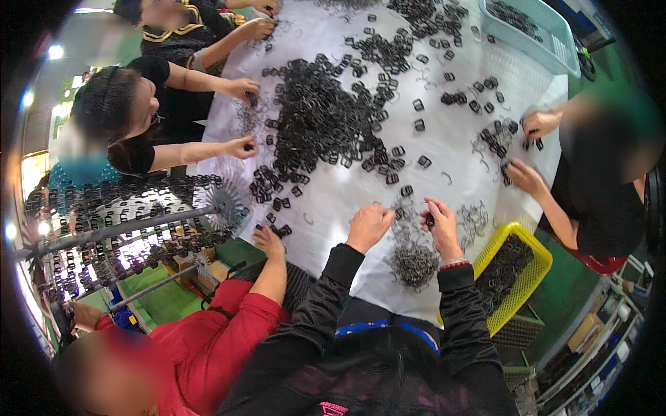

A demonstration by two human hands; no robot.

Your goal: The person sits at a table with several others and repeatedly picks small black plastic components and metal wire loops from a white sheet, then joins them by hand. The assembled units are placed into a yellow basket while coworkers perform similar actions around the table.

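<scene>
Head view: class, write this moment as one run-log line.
left hand: on white table cover, beside thin grey wire hooks pile | right hand: pinching small black metal buckle | yellow plastic basket: at right

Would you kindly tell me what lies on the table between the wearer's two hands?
In the head view, between the left hand and the right hand, which pinches a small dark clip, lie loose thin wire hooks on the white table cover.

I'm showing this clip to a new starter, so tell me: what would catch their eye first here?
The big dark heap of small black buckle-like parts at the middle of the white table. Nearer, the person's left hand and right hand work above a tangle of thin wire pieces. A yellow basket of dark parts sits at their right.
</scene>
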